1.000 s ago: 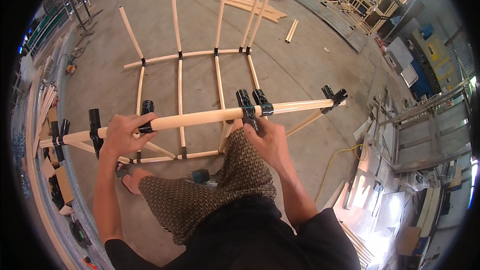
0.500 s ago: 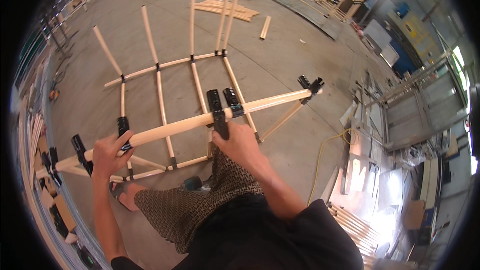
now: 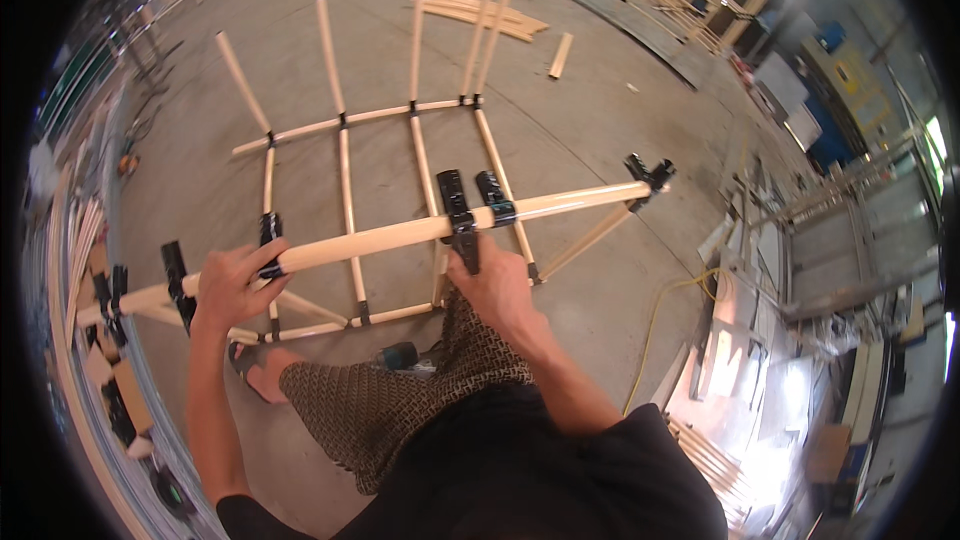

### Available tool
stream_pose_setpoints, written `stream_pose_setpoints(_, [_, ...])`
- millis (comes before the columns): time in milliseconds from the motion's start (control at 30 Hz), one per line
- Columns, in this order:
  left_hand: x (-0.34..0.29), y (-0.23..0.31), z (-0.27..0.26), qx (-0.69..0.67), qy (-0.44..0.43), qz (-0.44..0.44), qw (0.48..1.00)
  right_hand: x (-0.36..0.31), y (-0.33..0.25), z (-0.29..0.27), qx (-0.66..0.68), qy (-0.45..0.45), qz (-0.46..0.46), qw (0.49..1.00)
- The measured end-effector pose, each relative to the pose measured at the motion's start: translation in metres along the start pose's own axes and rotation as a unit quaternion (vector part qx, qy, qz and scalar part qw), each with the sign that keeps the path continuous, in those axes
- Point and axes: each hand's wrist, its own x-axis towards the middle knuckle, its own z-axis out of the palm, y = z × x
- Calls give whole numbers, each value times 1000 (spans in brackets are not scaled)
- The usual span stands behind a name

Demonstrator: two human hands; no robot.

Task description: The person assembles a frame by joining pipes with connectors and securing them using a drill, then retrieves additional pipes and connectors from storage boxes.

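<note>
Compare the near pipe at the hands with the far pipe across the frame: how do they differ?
The left hand grips the near pipe, and the right hand holds one of its black connectors; no hand touches the far pipe. The near pipe's upward sockets stand empty, while the far pipe carries upright poles. The near pipe looks thicker in view than the far pipe. Both are cream-coloured.

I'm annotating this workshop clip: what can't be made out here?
- Head view: right hand, most fingertips hidden behind the hand itself and the black joint.
- Head view: dark tool, partly hidden by patterned shorts.
- Head view: far frames, cut by top edge, details too small.
</note>
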Motion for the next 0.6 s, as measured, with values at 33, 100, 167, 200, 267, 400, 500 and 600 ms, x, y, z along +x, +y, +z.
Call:
stream_pose_setpoints(33, [0,0,2,-15,10,5,1000,-2,0,-1,6,17,-15,1000])
stream_pose_setpoints(100, [-1,-1,-3,-4,-12,-15,1000,-2,1,1,-24,11,-23,999])
stream_pose_setpoints(167, [0,0,-4,-20,-17,-21,999,0,2,5,-64,33,-56,996])
stream_pose_setpoints(200, [1,1,-6,-20,-19,-26,999,2,1,7,-63,63,-68,994])
stream_pose_setpoints(267, [2,2,-10,-19,-24,-33,999,3,2,12,-43,64,-56,995])
stream_pose_setpoints(400, [7,2,-12,-20,-16,-17,1000,2,5,27,39,131,-54,989])
stream_pose_setpoints(500, [13,2,-13,-10,7,8,1000,15,15,42,36,160,-83,983])
stream_pose_setpoints(600, [12,1,-12,-4,3,3,1000,11,17,48,47,163,-64,983])
